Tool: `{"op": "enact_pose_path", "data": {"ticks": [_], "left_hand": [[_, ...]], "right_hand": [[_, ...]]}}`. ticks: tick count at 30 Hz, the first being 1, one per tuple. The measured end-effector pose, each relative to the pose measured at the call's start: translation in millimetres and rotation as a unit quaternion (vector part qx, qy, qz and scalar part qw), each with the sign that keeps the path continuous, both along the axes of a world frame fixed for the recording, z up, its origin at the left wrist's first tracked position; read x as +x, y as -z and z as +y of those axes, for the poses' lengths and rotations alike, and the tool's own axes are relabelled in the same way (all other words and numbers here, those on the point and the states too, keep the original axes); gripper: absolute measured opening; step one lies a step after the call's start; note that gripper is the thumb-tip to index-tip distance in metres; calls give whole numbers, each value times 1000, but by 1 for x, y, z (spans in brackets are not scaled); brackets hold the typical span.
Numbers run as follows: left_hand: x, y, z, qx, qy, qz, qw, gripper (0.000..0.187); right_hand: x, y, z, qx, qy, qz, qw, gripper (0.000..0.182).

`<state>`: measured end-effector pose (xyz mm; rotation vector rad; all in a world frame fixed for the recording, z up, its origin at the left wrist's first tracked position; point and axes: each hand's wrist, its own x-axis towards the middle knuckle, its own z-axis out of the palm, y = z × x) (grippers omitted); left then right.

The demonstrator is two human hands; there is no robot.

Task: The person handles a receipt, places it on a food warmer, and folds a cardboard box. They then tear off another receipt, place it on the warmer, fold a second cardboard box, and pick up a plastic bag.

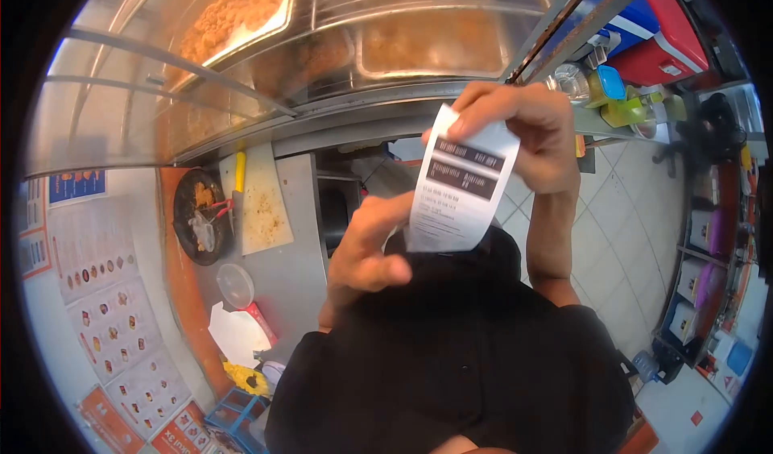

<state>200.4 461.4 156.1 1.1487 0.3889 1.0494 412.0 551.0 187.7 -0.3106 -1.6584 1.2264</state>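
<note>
A white printed receipt (459, 200) with two black text bands hangs in front of my black shirt. My right hand (527, 132) pinches its upper end between thumb and fingers. Beside the receipt's lower left edge is my left hand (366, 248), thumb stretched out and apart from the fingers. Its fingertips pass behind the paper and are hidden there.
Ahead stands a glass display case with a tray of fried food (241, 19). On the left counter are a black pan (203, 216), a cutting board (262, 204) with a yellow-handled knife (240, 172), and a clear lid (235, 285). A red cooler (660, 39) sits far right.
</note>
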Motion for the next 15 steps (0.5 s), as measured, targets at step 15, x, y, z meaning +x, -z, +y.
{"op": "enact_pose_path", "data": {"ticks": [15], "left_hand": [[100,-54,67,74,-329,65,939,17]], "right_hand": [[16,10,-68,-202,131,87,967,51]]}}
